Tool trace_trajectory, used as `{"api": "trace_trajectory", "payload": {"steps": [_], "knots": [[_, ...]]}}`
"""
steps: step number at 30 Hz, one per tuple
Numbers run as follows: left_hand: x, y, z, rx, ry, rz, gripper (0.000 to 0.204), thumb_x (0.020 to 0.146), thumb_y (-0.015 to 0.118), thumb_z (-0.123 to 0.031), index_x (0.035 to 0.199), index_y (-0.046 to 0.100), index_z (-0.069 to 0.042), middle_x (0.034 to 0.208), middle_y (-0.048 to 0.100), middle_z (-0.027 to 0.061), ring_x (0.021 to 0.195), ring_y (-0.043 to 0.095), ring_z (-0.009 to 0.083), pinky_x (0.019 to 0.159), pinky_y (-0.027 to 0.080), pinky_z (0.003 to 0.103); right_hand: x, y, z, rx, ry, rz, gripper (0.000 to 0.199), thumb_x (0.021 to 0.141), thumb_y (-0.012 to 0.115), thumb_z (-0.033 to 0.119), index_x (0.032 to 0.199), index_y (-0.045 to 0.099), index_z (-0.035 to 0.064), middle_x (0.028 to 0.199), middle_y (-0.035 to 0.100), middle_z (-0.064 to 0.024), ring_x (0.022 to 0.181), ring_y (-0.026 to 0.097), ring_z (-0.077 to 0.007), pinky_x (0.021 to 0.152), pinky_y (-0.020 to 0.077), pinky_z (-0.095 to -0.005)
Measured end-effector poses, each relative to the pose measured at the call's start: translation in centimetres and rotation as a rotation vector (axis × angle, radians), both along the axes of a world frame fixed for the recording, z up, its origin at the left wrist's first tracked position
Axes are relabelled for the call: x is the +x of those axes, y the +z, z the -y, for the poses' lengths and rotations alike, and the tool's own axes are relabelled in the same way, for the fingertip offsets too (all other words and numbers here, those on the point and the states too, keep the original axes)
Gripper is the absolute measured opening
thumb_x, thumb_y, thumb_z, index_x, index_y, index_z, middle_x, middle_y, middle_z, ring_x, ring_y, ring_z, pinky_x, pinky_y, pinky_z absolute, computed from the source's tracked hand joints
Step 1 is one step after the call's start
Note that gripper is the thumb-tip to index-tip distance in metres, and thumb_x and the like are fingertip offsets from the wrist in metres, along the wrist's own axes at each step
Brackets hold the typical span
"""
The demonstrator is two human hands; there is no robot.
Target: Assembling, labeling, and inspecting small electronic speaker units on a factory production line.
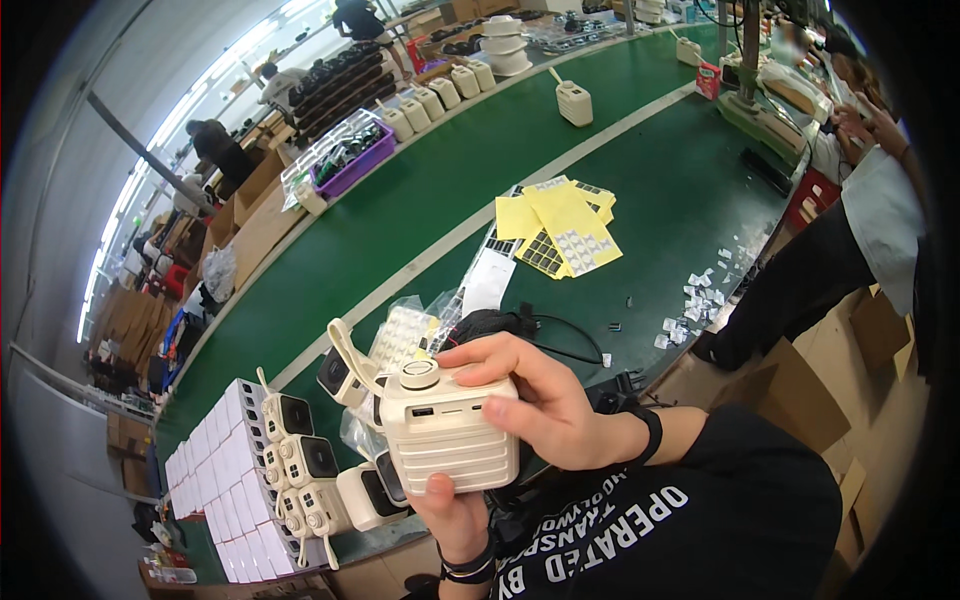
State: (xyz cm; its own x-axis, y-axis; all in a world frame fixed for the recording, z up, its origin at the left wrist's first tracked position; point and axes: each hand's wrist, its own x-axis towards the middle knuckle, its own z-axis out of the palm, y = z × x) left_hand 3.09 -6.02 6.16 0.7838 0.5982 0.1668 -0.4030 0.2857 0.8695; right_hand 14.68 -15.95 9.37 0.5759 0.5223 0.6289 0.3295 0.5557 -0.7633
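Observation:
Between my two hands is a cream box-shaped electronic device (450, 440) with a ribbed side, a row of ports, a round knob on top and a strap loop at its upper left. My left hand (455, 518) grips it from below, thumb against the ribbed side. Fingers of my right hand (535, 395) lie over the top beside the knob, and the thumb presses near the ports. Right behind it, partly covered, stands another cream device (340, 376) with a dark face. A further cream device (362, 497) lies at its lower left.
Several like devices (305, 460) stand by rows of white boxes (225, 475) at the left. Yellow sticker sheets (570, 225), a black cable (570, 350) and white scraps (690, 310) lie on the green table (400, 225). A purple bin (355, 165) stands across it. A person's leg (800, 280) is at right.

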Motion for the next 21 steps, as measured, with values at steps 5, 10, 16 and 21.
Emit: {"api": "trace_trajectory", "payload": {"steps": [5,10,16,21], "knots": [[-0.3,0.2,0.4,-0.091,-0.042,-0.004,0.069,0.085,0.05,-0.045,0.135,0.026,-0.005,0.132,0.039,0.0121,0.119,0.041,0.0254,0.101,0.033,0.039,1.7,0.4,-0.2,-0.02,0.22,-0.464,0.028,0.095,0.04,0.02,0.105,0.054,-0.0014,0.103,0.057,-0.0057,0.092,0.051,-0.0093,0.084,0.0396,-0.0235],[0.8,0.4,0.0,-0.266,0.015,0.004,0.07,0.084,0.056,-0.04,0.133,0.026,0.0,0.129,0.041,0.0136,0.117,0.043,0.0252,0.099,0.035,0.039,2.1,-0.5,0.0,-0.172,0.316,-0.406,0.034,0.091,0.049,0.022,0.115,0.05,-0.0029,0.105,0.058,-0.0067,0.092,0.053,-0.008,0.08,0.043,-0.0236],[1.2,-0.1,-1.5,0.016,-0.005,-0.11,0.072,0.083,0.057,-0.036,0.134,0.024,0.003,0.131,0.038,0.0162,0.121,0.039,0.0279,0.101,0.031,0.041,5.8,0.5,-0.4,-0.571,0.331,-0.24,0.049,0.072,0.073,0.017,0.111,0.052,-0.0034,0.087,0.061,-0.0042,0.07,0.055,-0.0055,0.056,0.044,-0.0187],[-0.2,-0.6,-3.5,0.19,0.001,-0.108,0.058,0.091,0.04,-0.036,0.135,0.024,-0.001,0.126,0.039,0.0169,0.115,0.041,0.0267,0.098,0.032,0.04,10.2,0.4,0.6,-0.445,0.009,-0.289,0.043,0.071,0.073,0.025,0.102,0.056,-0.0016,0.082,0.06,-0.0042,0.067,0.057,-0.0089,0.054,0.0465,-0.0223]]}}
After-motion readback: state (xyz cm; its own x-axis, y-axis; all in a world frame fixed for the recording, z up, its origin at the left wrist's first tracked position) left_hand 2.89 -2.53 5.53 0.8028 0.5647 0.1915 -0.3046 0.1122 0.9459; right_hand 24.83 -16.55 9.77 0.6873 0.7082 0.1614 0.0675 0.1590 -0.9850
